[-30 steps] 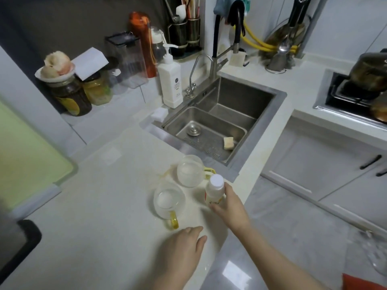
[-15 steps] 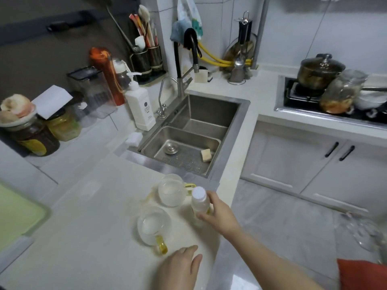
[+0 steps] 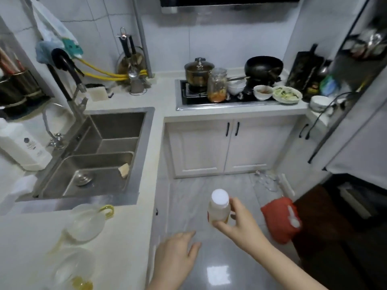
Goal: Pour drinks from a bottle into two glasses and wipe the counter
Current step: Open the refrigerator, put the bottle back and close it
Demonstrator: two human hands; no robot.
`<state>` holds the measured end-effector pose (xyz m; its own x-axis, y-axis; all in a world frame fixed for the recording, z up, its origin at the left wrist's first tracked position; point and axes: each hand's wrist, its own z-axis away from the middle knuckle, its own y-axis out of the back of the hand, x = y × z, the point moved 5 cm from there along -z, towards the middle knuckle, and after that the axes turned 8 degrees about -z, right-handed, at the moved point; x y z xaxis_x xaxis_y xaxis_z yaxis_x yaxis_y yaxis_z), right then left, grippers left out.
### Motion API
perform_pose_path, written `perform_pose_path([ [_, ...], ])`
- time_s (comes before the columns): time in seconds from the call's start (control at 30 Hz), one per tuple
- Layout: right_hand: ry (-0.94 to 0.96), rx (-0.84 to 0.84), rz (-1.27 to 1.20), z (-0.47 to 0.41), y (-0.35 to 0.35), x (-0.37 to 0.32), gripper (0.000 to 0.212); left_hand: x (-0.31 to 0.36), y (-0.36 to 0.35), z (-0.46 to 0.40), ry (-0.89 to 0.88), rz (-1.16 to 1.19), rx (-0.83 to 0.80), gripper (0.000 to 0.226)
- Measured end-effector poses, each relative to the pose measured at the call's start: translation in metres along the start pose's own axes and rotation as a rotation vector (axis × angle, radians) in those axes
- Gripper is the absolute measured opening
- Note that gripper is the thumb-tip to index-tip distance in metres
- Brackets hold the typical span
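Observation:
My right hand [image 3: 240, 225] grips a small bottle [image 3: 218, 208] with a white cap, upright, out over the floor and away from the counter. My left hand [image 3: 178, 256] hovers beside the counter's edge with relaxed, straight fingers and holds nothing. Two clear glasses with yellow handles stand on the white counter [image 3: 125, 237] at the lower left: the far glass [image 3: 88, 221] near the sink and the near glass [image 3: 67, 268] at the bottom edge of the view. Both look blurred, and their contents cannot be judged.
A steel sink [image 3: 94, 160] holding a small sponge lies behind the glasses, with a white pump bottle [image 3: 23, 146] at its left. A stove [image 3: 219, 97] crowded with pots, a jar and bowls lines the back counter. A red object [image 3: 280, 218] lies on the floor.
My right hand has lifted the bottle off the counter and carried it right, out over the floor. The view has swung right toward the stove. My left hand has left the counter.

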<state>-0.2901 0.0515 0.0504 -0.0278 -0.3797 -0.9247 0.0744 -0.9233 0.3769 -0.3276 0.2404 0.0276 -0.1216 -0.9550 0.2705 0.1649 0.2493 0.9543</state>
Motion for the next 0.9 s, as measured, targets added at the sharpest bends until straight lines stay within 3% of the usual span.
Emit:
perform_pose_path([
  [0.23,-0.05,0.358,-0.043,0.082,0.148,0.029,0.053,0.158,-0.016,-0.027,-0.388,-0.065,-0.015,0.047],
  [0.47,-0.121,0.661,-0.028,0.171,0.277,0.054,0.058,0.341,0.007,-0.037,-0.828,-0.014,0.144,0.049],
  [0.7,-0.066,0.915,-0.02,0.232,0.396,0.049,0.061,0.515,0.06,-0.012,-1.117,0.139,0.395,0.043],
  [0.8,-0.026,1.012,-0.02,0.253,0.445,0.041,0.058,0.571,0.072,0.001,-1.186,0.19,0.48,0.045],
  [0.9,0.022,1.095,0.0,0.27,0.489,0.027,0.06,0.615,0.089,0.008,-1.213,0.191,0.666,0.046],
])
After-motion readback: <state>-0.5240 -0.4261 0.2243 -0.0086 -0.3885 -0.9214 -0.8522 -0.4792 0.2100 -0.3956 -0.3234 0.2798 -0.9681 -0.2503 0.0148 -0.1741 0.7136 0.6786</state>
